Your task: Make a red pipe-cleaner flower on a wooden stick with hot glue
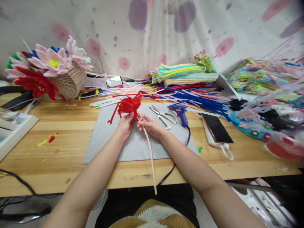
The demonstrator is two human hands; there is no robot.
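A red pipe cleaner flower [128,104] is held over the grey cutting mat [106,148], with loose red strands hanging off its left side. My left hand [127,123] is closed around its base. Just to the right, my right hand [148,123] pinches the pale stem [150,155] close under the flower. That stem runs down toward me past the table edge. White-handled scissors [163,117] lie partly open on the mat. Beside them rests a blue hot glue gun [180,114], its black cord trailing to the table's front.
A woven basket [73,80] of fuzzy flowers stands at the left, near a white power strip [14,133]. Pipe cleaners [194,98] spread across the back, with yellow-green bundles [182,72] behind. A phone [217,128] lies at the right beside piled craft materials [266,117].
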